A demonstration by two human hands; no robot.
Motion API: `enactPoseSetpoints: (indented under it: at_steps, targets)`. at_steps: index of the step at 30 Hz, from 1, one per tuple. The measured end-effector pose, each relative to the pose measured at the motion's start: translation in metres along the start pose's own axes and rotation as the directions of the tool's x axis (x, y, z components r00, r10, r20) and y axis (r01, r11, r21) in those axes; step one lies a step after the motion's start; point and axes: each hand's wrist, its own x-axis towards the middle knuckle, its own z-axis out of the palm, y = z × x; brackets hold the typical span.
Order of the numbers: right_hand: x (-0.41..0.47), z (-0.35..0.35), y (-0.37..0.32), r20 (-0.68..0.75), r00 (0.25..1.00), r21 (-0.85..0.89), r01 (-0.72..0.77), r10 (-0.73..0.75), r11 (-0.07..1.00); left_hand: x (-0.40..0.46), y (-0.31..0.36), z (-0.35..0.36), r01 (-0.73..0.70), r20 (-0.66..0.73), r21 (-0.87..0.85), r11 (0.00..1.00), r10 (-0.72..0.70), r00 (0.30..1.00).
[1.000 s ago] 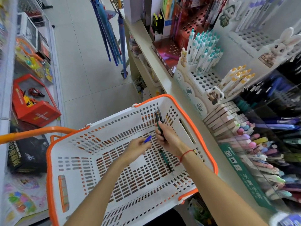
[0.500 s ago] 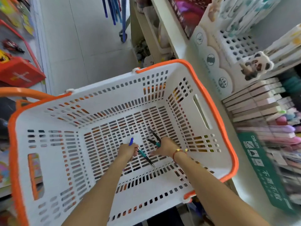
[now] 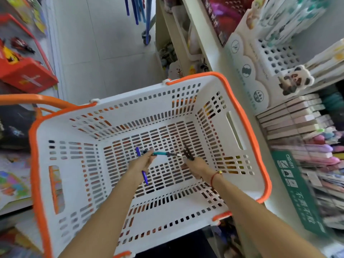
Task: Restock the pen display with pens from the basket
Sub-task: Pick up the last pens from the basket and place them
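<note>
Gripping blue pen (image 3: 142, 167) and teal pen (image 3: 160, 154), left hand (image 3: 142, 162) — right hand (image 3: 195, 164) clutches dark pens (image 3: 186, 152) — inside basket (image 3: 247, 127).

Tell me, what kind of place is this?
Probably a stationery or toy shop. A white shopping basket stands in an aisle, pen displays and rows of pens fill the shelf on the right, and boxed toys sit on the left.
</note>
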Motion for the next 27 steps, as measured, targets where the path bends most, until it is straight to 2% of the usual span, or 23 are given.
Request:
enactPoseSetpoints:
  at_steps: [2,3,6,9,10,11,13,15,16,18,20,21,23,25,27]
  targets:
    - [-0.026,-0.005,-0.012,0.128,0.989,0.320,0.024,-0.068,0.947,-0.029,0.014,-0.003,0.011,0.108,-0.144,0.990,0.005,0.994]
    - [-0.038,-0.005,-0.020,0.162,0.978,0.456,0.045,-0.133,0.889,-0.044,0.019,-0.001,0.010,0.155,-0.150,0.989,0.013,0.988]
    - [-0.075,-0.007,-0.038,0.122,0.930,0.743,0.147,-0.347,0.653,-0.088,0.034,0.009,-0.078,0.197,-0.087,0.993,0.094,0.976]
    - [-0.111,-0.015,-0.051,0.047,0.840,0.945,0.137,-0.540,0.296,-0.121,0.045,0.021,-0.155,0.248,-0.185,0.971,0.198,0.948]
    - [-0.122,-0.018,-0.057,0.001,0.826,0.950,0.175,-0.563,0.258,-0.131,0.049,0.027,-0.168,0.268,-0.223,0.960,0.226,0.936]
    - [-0.129,-0.020,-0.062,-0.067,0.826,0.917,0.272,-0.559,0.292,-0.139,0.051,0.033,-0.180,0.289,-0.239,0.954,0.247,0.925]
    - [-0.140,-0.028,-0.075,-0.255,0.807,0.720,0.526,-0.532,0.452,-0.154,0.057,0.044,-0.222,0.351,-0.160,0.962,0.265,0.898]
    - [-0.149,-0.044,-0.085,-0.349,0.770,0.547,0.630,-0.534,0.551,-0.164,0.064,0.052,-0.354,0.411,0.099,0.930,0.286,0.866]
    - [-0.152,-0.053,-0.090,-0.322,0.771,0.499,0.632,-0.550,0.593,-0.166,0.069,0.053,-0.447,0.412,0.288,0.847,0.312,0.856]
    - [-0.160,-0.073,-0.093,-0.172,0.786,0.451,0.599,-0.593,0.662,-0.173,0.077,0.061,-0.562,0.418,0.576,0.594,0.377,0.827]
    - [-0.170,-0.084,-0.093,-0.029,0.798,0.445,0.549,-0.602,0.707,-0.182,0.083,0.074,-0.644,0.522,0.608,0.463,0.378,0.765]
    - [-0.175,-0.085,-0.092,0.018,0.802,0.467,0.522,-0.597,0.714,-0.188,0.083,0.080,-0.676,0.583,0.578,0.456,0.349,0.734]
    - [-0.182,-0.089,-0.090,0.018,0.809,0.542,0.486,-0.587,0.686,-0.201,0.080,0.094,-0.696,0.660,0.522,0.493,0.283,0.696]
    - [-0.188,-0.093,-0.087,-0.087,0.822,0.547,0.512,-0.563,0.663,-0.206,0.073,0.104,-0.648,0.702,0.460,0.606,0.199,0.684]
    - [-0.194,-0.100,-0.084,-0.210,0.815,0.479,0.567,-0.539,0.670,-0.206,0.067,0.115,-0.547,0.730,0.357,0.757,0.140,0.669]
